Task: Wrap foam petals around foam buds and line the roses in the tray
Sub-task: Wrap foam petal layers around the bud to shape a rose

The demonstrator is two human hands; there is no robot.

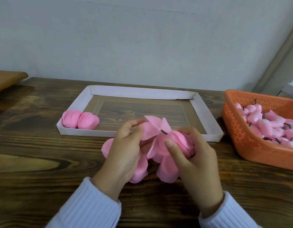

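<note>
Just in front of the shallow white cardboard tray (139,92), both hands hold a half-wrapped pink foam rose (160,142) with a short dark stem pointing up. My left hand (126,148) pinches loose pink petals on its left side. My right hand (191,157) grips the wrapped body, thumb laid across the petals. More loose petals (167,168) hang below the hands. Two finished pink roses (80,120) lie side by side in the tray's near left corner.
An orange perforated basket (250,145) at the right holds several pink foam buds (265,124) with dark stems. The dark wooden table (35,145) runs to a pale wall. A brown wooden board (6,79) juts in at the far left.
</note>
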